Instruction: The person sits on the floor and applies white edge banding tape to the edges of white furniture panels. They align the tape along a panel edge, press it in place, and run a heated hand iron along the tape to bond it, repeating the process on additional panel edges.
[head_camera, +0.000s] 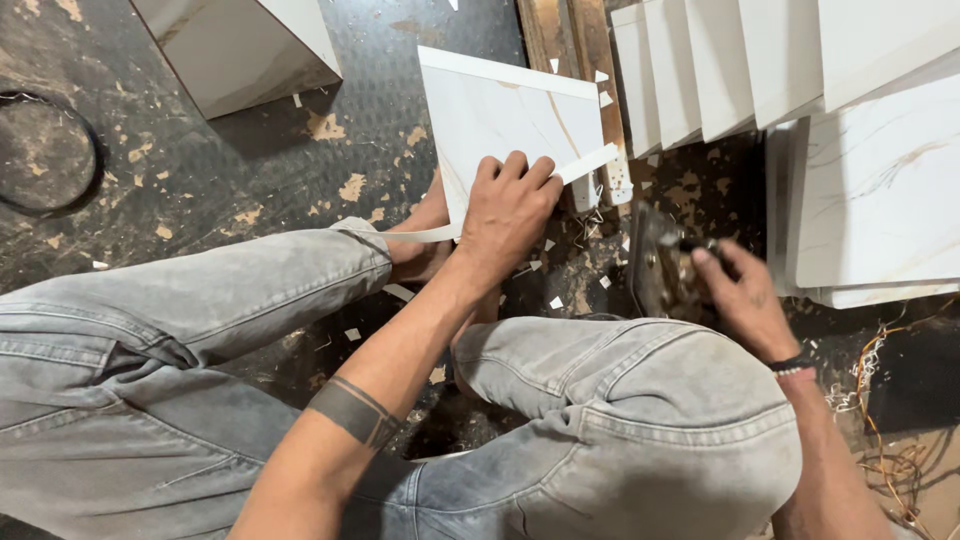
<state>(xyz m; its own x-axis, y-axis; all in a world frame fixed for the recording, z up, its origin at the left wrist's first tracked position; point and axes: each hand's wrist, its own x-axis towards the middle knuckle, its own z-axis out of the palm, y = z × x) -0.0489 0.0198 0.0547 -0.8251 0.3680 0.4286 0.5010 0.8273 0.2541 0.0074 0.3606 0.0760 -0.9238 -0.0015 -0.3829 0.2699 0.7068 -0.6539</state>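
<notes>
- White marbled panel (500, 125) lies flat on the dark, chip-strewn floor (250, 170) just ahead of your knees, its near edge under your left hand.
- Your legs in grey jeans (200, 330) fill the lower part of the view, knees bent up on either side of your left forearm.
- To your right sits a stack of similar white panels (870, 200), and behind it a row of narrower white boards (700, 60) leans one against the next (edges fanned out).
- Another white piece (240, 45) rests at the top left, well apart from your hands.
- A wooden batten (570, 40) runs away from you just beside the panel's right edge.
- Your left hand (508, 212) is closed down on the panel's near edge, fingers curled over a thin white edge strip (585, 163) that runs out to either side of the hand.
- Your right hand (745, 295) is wrapped around a small dark metal tool (660, 265), near the stack; what kind of tool it is, you cannot tell from here.
- A dark band (795, 365) circles your right wrist.
- Curled shavings (880, 400) lie on the floor at the far right.
</notes>
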